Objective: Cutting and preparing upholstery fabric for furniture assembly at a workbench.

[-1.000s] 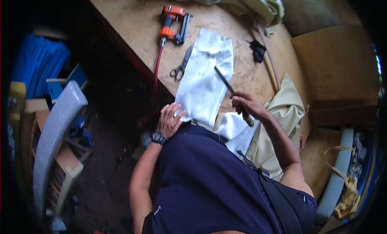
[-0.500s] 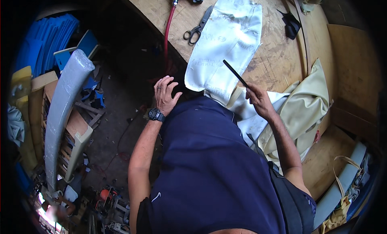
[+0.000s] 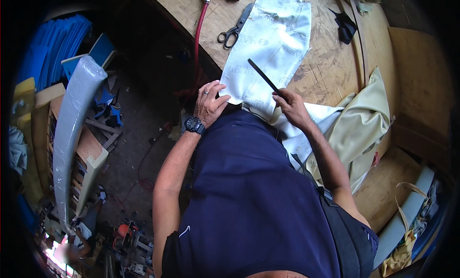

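Scuffed wood tops the table [image 3: 330, 62] that reaches away from my waist. Nearest me, my left hand [image 3: 212, 104] is at the near left corner of a silvery fabric panel [image 3: 270, 43], fingers loosely curved; whether they pinch its edge or only rest there, I cannot tell. My right hand [image 3: 291, 108] is across by the panel's right side, fingers closed on the near end of a thin black stick [image 3: 263, 76]. From those fingers the stick slants forward and to my left, out over the panel, whose own long axis runs away from me and leans a little right (so the two lengths cross at a slant). Whether the stick's tip touches the fabric, I cannot make out. Beyond, dark scissors [image 3: 242, 21] lie along the panel's left edge, with a black scrap [image 3: 346, 26] off to the right.
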{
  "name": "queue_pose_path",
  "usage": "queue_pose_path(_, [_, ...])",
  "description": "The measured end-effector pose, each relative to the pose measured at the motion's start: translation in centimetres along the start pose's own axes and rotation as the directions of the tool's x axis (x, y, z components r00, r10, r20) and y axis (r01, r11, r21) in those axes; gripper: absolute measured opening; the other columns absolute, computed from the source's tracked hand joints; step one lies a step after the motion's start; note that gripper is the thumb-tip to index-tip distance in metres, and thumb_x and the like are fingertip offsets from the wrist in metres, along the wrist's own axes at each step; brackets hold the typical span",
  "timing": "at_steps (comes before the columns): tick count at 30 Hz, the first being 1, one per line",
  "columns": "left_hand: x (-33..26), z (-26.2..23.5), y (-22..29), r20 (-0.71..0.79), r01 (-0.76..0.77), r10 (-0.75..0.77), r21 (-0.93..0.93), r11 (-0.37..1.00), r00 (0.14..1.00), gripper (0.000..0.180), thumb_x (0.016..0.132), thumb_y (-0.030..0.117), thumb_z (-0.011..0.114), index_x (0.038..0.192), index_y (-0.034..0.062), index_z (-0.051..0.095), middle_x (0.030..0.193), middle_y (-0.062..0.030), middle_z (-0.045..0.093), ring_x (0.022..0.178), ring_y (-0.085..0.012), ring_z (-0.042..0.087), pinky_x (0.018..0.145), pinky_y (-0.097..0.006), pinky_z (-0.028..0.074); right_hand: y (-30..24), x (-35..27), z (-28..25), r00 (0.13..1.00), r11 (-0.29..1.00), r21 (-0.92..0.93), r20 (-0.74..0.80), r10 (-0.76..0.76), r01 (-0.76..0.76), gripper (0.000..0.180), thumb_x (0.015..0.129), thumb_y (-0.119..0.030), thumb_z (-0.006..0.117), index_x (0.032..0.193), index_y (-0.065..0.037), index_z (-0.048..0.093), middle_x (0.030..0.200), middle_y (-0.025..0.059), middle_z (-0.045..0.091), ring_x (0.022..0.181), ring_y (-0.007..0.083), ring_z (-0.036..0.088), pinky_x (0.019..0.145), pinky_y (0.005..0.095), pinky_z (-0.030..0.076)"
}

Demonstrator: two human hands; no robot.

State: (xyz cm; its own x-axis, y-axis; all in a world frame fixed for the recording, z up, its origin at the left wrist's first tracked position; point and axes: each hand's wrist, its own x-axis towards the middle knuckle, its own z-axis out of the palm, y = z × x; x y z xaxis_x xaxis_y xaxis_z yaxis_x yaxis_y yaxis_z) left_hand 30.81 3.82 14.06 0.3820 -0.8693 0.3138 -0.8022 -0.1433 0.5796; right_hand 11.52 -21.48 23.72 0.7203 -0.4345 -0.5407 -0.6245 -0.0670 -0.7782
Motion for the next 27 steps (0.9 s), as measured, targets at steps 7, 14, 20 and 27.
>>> queue_pose_path(7, [-4.9, 5.3, -0.4, 0.442, 0.804, -0.677, -0.234, 0.546, 0.588, 0.029, 0.086, 0.003, 0.067, 0.114, -0.0031, 0.065, 0.109, -0.0178, 0.070, 0.100, -0.0326, 0.067, 0.099, -0.040, 0.053, 0.7, 0.4, 1.4, 0.995, 0.998, -0.007, -0.079, 0.056, -0.056, 0.028, 0.108, -0.022, 0.061, 0.119, 0.003, 0.070, 0.081, 0.0061, 0.068, 0.074, 0.0127, 0.062, 0.070, 0.0318, 0.052])
queue_pose_path(14, [-2.1, 4.9, 0.9, 0.817, 0.836, -0.188, -0.544, 0.067, 0.546, 0.037, 0.103, 0.017, 0.071, 0.134, -0.0017, 0.067, 0.121, -0.0054, 0.073, 0.106, -0.0095, 0.064, 0.100, -0.028, 0.050, 2.9, 0.3, -4.0, 0.922, 0.856, -0.516, -0.342, -0.181, -0.023, 0.030, 0.104, -0.017, 0.059, 0.128, -0.004, 0.070, 0.105, 0.0230, 0.075, 0.099, 0.0425, 0.073, 0.088, 0.0470, 0.057])
queue_pose_path(20, [0.5, 0.1, 4.2, 0.627, 0.666, -0.235, -0.728, 0.163, 0.743, 0.027, 0.104, 0.015, 0.069, 0.125, -0.0005, 0.070, 0.108, -0.0024, 0.074, 0.095, -0.0096, 0.066, 0.092, -0.029, 0.054, 7.1, 1.1, -7.4, 0.873, 0.704, -0.704, -0.399, -0.281, -0.095, 0.032, 0.105, -0.018, 0.057, 0.134, -0.010, 0.067, 0.122, 0.0217, 0.069, 0.107, 0.0433, 0.068, 0.090, 0.0510, 0.055])
queue_pose_path(27, [2.3, -4.1, 6.8, 0.400, 0.551, -0.384, -0.676, 0.489, 0.832, 0.029, 0.102, 0.016, 0.068, 0.124, -0.0033, 0.070, 0.108, -0.0122, 0.078, 0.099, -0.0184, 0.073, 0.090, -0.033, 0.057, 5.4, 1.2, -5.3, 0.791, 0.576, -0.817, -0.370, -0.488, -0.027, 0.037, 0.095, -0.014, 0.069, 0.132, -0.009, 0.068, 0.122, 0.0186, 0.070, 0.115, 0.0406, 0.065, 0.100, 0.0507, 0.051])
